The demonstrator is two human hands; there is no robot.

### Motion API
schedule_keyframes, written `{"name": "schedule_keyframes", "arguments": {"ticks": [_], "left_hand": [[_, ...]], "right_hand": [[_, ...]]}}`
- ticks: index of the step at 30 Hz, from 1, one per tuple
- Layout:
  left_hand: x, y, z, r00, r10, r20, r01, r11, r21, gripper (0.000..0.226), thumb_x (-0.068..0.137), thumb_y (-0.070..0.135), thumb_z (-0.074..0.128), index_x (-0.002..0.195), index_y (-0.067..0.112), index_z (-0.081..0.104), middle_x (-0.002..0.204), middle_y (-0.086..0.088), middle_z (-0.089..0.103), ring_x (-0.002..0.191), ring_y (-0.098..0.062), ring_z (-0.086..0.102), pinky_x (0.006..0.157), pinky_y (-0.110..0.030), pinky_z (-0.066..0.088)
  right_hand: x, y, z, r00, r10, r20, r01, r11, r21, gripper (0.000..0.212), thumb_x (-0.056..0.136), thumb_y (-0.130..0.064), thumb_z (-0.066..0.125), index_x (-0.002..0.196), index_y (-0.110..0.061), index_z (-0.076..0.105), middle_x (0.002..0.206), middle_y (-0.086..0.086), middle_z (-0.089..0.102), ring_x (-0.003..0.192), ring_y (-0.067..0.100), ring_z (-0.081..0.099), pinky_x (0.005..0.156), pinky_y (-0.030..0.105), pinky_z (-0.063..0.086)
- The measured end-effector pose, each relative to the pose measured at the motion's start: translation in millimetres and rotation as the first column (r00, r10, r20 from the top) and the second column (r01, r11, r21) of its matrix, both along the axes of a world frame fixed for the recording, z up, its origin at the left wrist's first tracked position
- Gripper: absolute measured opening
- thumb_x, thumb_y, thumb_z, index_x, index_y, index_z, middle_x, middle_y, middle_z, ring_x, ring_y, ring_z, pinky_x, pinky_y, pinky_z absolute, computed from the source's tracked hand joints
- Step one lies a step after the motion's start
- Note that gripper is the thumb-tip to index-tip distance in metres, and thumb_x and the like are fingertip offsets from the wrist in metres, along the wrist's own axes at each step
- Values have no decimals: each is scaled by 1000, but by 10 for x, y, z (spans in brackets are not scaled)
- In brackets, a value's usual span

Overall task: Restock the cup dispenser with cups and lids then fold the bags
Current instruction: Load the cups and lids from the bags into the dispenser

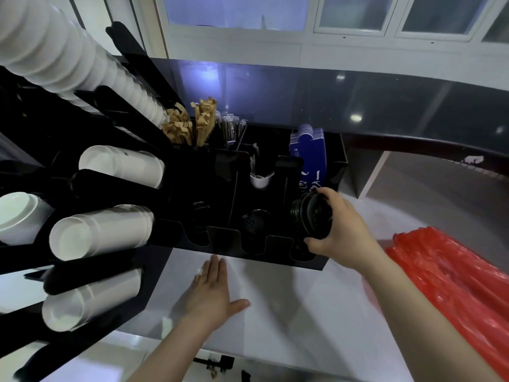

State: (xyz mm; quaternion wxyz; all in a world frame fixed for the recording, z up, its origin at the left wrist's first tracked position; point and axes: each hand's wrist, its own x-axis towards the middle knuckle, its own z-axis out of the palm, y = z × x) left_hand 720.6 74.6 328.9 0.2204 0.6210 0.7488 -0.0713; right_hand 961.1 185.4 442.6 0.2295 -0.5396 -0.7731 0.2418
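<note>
Head view looks down on a pale counter [289, 321] where the right hand [340, 230] grips a stack of black lids [309, 216], fingers curled over its top edge and thumb hooked under its lower edge. That stack sits at the rightmost front slot of a black organiser [225, 241], just ahead of the knuckles. To the left of this hand, two more front slots each hold a few black lids [254, 220], low in their wells. Beyond the fingertips stands a bundle of blue card sleeves [308, 153], and further left of those are brown paper-wrapped sticks [190, 125] and dark wrapped straws [230, 128]. The left hand [212, 296] lies flat and spread on the counter, fingers straight and pointing at the organiser's front edge, holding nothing. Well to its left, a black cup dispenser [91, 277] carries stacks of white cups [99, 232] lying sideways in its channels, with a long column of white cups [52, 51] rising above. Right of the right forearm, a red plastic bag [451, 285] lies crumpled on the counter.
</note>
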Motion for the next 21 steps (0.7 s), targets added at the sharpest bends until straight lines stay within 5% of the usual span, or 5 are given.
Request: {"name": "schedule_keyframes", "arguments": {"ticks": [11, 14, 17, 19, 21], "left_hand": [[-1, -22, 54, 998, 16, 58, -21, 997, 75, 110, 82, 70, 50, 151, 7, -9, 160, -11, -10, 148, -25, -4, 120, -35, 7], [-43, -20, 211, 942, 153, 300, -208, 965, 160, 73, 85, 43, 63, 146, 14, 35, 153, -7, 32, 137, -25, 37, 106, -30, 36], [-78, -48, 426, 542, 230, 808, -619, 760, 199, 19, 93, 16, 59, 108, 26, 67, 107, 4, 71, 109, -17, 63, 89, -23, 48], [-49, -59, 580, 213, 123, 969, -675, 736, 55, 20, 91, 28, 58, 110, 30, 65, 104, 5, 73, 103, -13, 66, 88, -27, 51], [31, -47, 659, 41, 90, 995, -649, 760, -42, 29, 87, 28, 61, 116, 27, 61, 107, 1, 72, 100, -15, 68, 80, -31, 55]], "right_hand": [[-765, -48, 136, 983, 182, -8, -181, 982, 46, 100, 59, -34, 77, 142, -31, 22, 141, 2, 34, 126, 24, 37, 100, 29, 34], [-920, -174, 13, 961, 272, 57, -275, 961, 42, 102, 59, -35, 77, 144, -28, 21, 141, 4, 33, 125, 29, 35, 105, 35, 35], [-958, -299, -132, 943, 314, 110, -323, 943, 77, 102, 60, -34, 76, 145, -27, 22, 139, 5, 33, 122, 30, 36, 104, 39, 36], [-974, -379, -213, 933, 329, 145, -349, 927, 141, 101, 62, -35, 75, 148, -25, 23, 140, 7, 33, 121, 30, 37, 105, 39, 36], [-991, -444, -273, 928, 342, 146, -365, 916, 169, 101, 65, -36, 74, 150, -25, 21, 143, 7, 32, 124, 30, 35, 106, 38, 35]]}}
